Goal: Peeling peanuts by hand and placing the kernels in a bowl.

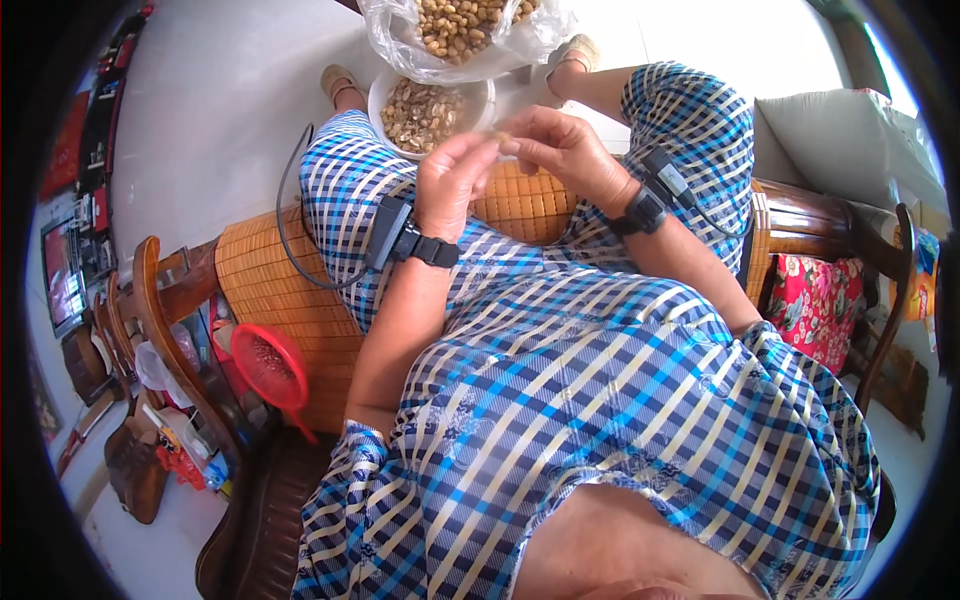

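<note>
In front of my lap, my left hand (455, 178) and my right hand (570, 155) meet with fingertips pinched together. Between them is a small tan peanut (501, 138), mostly covered by the fingers. Just beyond my hands, a white bowl (484, 100) holds loose peanut shells (420, 115). Past the bowl, a clear plastic bag (395, 45) lies open, full of unshelled peanuts (465, 28). To my left, a red plastic strainer (268, 370) with small reddish kernels in it rests on the seat.
I sit on a wooden bench with a woven bamboo mat (265, 265). A wooden armrest (165, 320) stands at the left, cluttered items beyond it. On the right are a red floral cloth (815, 310) and a large white sack (835, 140). Cables hang from both wrist devices.
</note>
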Tool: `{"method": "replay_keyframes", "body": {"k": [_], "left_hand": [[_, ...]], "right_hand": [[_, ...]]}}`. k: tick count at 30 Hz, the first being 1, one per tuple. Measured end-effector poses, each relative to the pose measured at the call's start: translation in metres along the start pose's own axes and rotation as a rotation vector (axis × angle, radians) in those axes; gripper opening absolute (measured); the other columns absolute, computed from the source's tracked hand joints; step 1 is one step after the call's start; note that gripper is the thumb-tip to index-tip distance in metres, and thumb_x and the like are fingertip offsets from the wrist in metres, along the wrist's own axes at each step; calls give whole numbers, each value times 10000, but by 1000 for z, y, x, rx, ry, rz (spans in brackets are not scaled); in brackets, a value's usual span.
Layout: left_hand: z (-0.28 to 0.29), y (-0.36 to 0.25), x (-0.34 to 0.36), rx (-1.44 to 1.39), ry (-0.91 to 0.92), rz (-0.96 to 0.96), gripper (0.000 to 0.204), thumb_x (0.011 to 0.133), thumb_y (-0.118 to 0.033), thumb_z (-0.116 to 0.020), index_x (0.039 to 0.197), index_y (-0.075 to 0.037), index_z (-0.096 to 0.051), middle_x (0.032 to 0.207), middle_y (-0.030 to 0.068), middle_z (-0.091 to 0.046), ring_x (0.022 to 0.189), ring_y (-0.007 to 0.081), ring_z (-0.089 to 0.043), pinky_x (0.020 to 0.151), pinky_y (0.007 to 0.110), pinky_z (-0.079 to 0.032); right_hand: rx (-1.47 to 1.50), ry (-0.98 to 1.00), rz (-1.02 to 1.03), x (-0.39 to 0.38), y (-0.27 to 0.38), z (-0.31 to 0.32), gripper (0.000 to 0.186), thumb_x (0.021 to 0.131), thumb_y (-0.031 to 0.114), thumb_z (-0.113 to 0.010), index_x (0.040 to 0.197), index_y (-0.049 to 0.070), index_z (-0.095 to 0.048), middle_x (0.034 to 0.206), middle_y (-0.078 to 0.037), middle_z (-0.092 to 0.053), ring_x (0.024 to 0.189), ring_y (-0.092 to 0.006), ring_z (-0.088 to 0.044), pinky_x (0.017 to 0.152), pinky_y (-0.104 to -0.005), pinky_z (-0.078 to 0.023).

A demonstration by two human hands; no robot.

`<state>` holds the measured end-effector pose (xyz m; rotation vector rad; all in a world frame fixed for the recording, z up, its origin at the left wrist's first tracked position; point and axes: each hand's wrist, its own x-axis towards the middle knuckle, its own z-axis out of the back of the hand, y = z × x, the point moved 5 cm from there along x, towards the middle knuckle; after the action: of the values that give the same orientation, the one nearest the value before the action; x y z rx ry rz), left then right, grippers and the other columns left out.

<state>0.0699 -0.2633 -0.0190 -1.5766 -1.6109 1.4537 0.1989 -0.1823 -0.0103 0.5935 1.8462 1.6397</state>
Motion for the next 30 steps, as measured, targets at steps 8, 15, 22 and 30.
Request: {"method": "replay_keyframes", "body": {"k": [8, 15, 22, 30], "left_hand": [[3, -7, 19, 16, -11, 19, 203, 827, -134, -634, 984, -6, -646, 743, -23, -590, 519, 5, -397, 446, 150, -276], [7, -3, 14, 41, -62, -45, 86, 806, -16, -588, 867, -19, -649, 667, -36, -553, 517, 0, -401, 442, 141, -257], [-2, -8, 13, 107, -157, -96, 63, 780, -22, -585, 793, -34, -645, 638, -21, -561, 536, 32, -462, 477, 171, -333], [-17, -15, 11, 29, -107, 0, 137, 839, -58, -564, 943, 7, -626, 719, -10, -577, 519, 31, -416, 458, 176, -311]], "right_hand": [[-67, 27, 80, 14, 4, 0, 221, 918, 200, -590, 1060, 35, -630, 763, -16, -603, 623, -72, -532, 570, -221, -463], [13, 43, -37, 8, -2, -14, 221, 968, 192, -521, 1144, 71, -579, 733, 24, -550, 605, -37, -493, 536, -182, -422], [56, -73, -93, 8, 1, -19, 216, 952, 185, -529, 1088, 30, -592, 686, -16, -565, 543, -56, -482, 479, -211, -403], [124, -166, -68, 10, 4, -10, 200, 951, 183, -537, 1058, 33, -613, 683, -11, -563, 546, -59, -484, 462, -208, -392]]}}
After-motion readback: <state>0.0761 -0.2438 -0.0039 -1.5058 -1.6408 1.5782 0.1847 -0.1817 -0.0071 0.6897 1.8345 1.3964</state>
